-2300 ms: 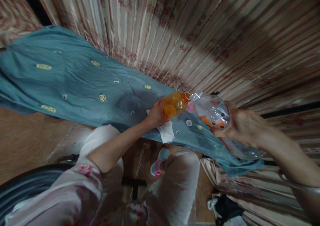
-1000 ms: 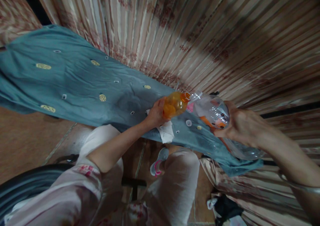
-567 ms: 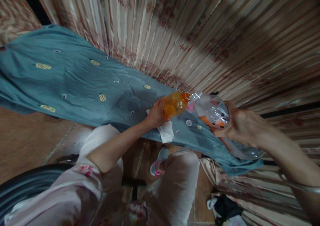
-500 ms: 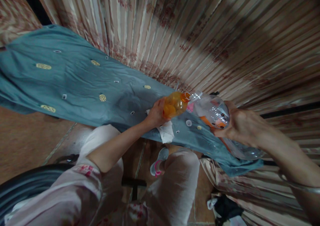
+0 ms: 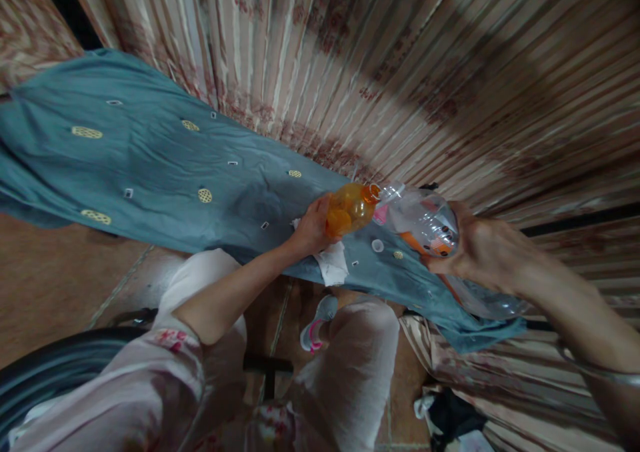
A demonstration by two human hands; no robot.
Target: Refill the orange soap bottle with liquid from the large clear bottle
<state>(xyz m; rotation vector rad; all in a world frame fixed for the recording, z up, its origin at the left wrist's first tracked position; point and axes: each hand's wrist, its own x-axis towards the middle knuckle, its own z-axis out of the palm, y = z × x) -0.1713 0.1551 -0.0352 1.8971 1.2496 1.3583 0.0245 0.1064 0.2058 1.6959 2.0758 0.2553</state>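
Observation:
My left hand (image 5: 315, 227) is wrapped around a small plastic bottle with orange liquid (image 5: 354, 207), tilted with its neck to the right. My right hand (image 5: 475, 249) grips a larger clear plastic bottle (image 5: 423, 215), tipped so that its neck points left. The two bottle mouths meet, and I cannot tell whether liquid is passing between them. Under the bottles, a pink object (image 5: 381, 214) shows on the cloth, partly hidden. A small round whitish cap (image 5: 377, 245) lies just below. Beneath my left hand is a crumpled white tissue (image 5: 332, 265).
A blue-green cloth (image 5: 165, 172) with pineapple prints covers the long narrow surface. Behind it hangs a pleated patterned curtain (image 5: 310, 59). Another clear bottle (image 5: 485, 299) lies below my right wrist. A dark bundle (image 5: 455, 412) is on the floor at lower right.

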